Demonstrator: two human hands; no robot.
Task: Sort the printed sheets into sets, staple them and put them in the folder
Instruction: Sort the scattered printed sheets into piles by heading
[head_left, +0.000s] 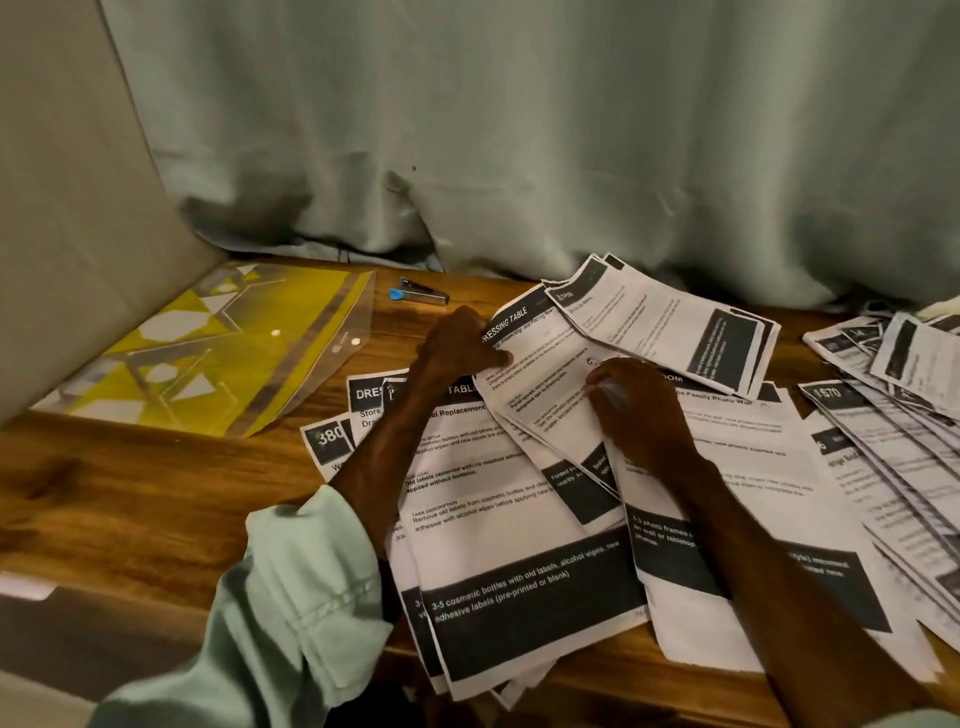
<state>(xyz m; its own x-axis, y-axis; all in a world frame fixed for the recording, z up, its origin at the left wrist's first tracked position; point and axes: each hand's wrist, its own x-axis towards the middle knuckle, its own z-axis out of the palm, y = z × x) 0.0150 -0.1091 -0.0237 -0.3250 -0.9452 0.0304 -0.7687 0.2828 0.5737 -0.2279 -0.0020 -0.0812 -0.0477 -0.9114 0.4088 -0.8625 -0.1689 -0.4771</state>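
Observation:
Printed sheets with black header blocks lie in overlapping piles across the wooden table (156, 478). My left hand (457, 345) pinches the upper left edge of a thin set headed "DRESSING TABLE" (540, 374), thumb on top of the paper. My right hand (631, 400) rests on the same set lower right, fingers curled down onto it. Beneath lie a near pile (509, 561) and a photo-wall sheet (753, 467). A small stapler (422, 294) with a blue end sits behind my left hand. The clear folder with yellow pattern (208, 353) lies at the left.
Another fanned set (670, 322) lies at the back by the pale green curtain (519, 130). Several more sheets (893, 415) spread along the right edge. A grey cushion (67, 208) leans at the far left. The table's front edge runs bottom left.

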